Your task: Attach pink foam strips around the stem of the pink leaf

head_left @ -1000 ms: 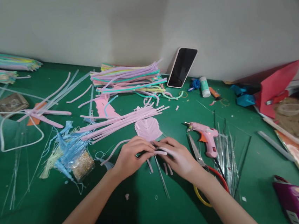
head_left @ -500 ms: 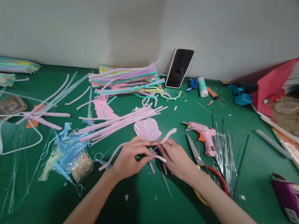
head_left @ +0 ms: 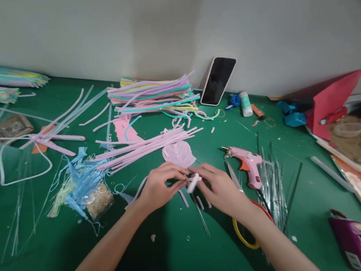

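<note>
Between my two hands is a pale pink pipe cleaner, bent so that short ends cross at the fingertips. My left hand is closed in a pinch on its left side. Opposite, the fingers of my right hand are closed on it too; part of the pipe cleaner is hidden behind them. Just beyond the fingertips lies a pink ribbed leaf shape. Short pink pieces and thin wires lie on the green table below the hands.
Pink pipe cleaners lie behind the hands, with a multicoloured bundle farther back. A phone leans on the wall. To the right are a pink glue gun and scissors, partly under my right forearm. Blue tassels lie left.
The pipe cleaner's longer free end, which stuck out to the upper right, now shows only as short crossed ends between the fingers. Both hands have shifted slightly, the right one turning over it.
</note>
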Tool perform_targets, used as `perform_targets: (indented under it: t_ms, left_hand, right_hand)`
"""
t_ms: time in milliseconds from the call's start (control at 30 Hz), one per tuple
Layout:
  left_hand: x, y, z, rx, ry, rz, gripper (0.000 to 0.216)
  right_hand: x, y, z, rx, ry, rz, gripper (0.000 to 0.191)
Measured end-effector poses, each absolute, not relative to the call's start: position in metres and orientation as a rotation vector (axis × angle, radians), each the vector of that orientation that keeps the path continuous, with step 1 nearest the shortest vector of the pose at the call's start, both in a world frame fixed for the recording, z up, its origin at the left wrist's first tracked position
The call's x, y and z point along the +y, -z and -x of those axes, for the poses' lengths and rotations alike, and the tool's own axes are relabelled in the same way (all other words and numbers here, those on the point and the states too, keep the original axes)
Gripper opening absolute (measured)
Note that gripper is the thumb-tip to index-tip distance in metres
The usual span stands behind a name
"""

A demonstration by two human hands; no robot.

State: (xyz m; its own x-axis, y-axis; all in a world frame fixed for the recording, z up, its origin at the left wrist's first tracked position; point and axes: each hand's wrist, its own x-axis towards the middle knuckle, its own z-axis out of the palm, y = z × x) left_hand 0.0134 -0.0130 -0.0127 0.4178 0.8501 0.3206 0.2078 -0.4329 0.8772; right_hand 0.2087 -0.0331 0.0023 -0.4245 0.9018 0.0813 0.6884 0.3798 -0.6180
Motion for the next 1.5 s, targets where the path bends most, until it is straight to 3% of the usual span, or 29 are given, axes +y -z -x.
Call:
perform_targets:
  t_ms: [267,500,767,933,1133,1300,1500]
  left_hand:
    - [-0.012,0.008,-0.016,0.800,-1.000,-1.980,0.005]
    - [-0.012,0.009,-0.015,0.859,-1.055,-1.910,0.002]
    - [-0.014,0.008,-0.018,0.705,-1.006,-1.966,0.007]
    - [-0.013,0.008,-0.016,0.676,-1.011,-1.912,0.002]
    - [-0.016,0.005,-0.018,0.673,-1.074,-1.903,0.003]
    - [-0.015,0.008,-0.013,0.799,-1.075,-1.862,0.002]
    - [-0.011,0.015,-0.007,0.871,-1.085,-1.872,0.001]
  right_hand:
    - [-0.036,0.006,-0.194,-2.684,-0.214,1.345,0.024]
    - [-0.032,0.003,-0.211,-2.456,-0.573,1.363,0.032]
    - [-0.037,-0.009,-0.183,-2.702,-0.295,1.666,0.027]
    - [-0.041,-0.010,-0.180,-2.740,-0.261,1.605,0.027]
    - [-0.044,0.008,-0.187,-2.690,-0.411,1.598,0.034]
    - [-0.043,0.002,-0.196,-2.274,-0.630,1.538,0.042]
    - [-0.040,-0.021,-0.199,-1.799,-0.988,1.279,0.021]
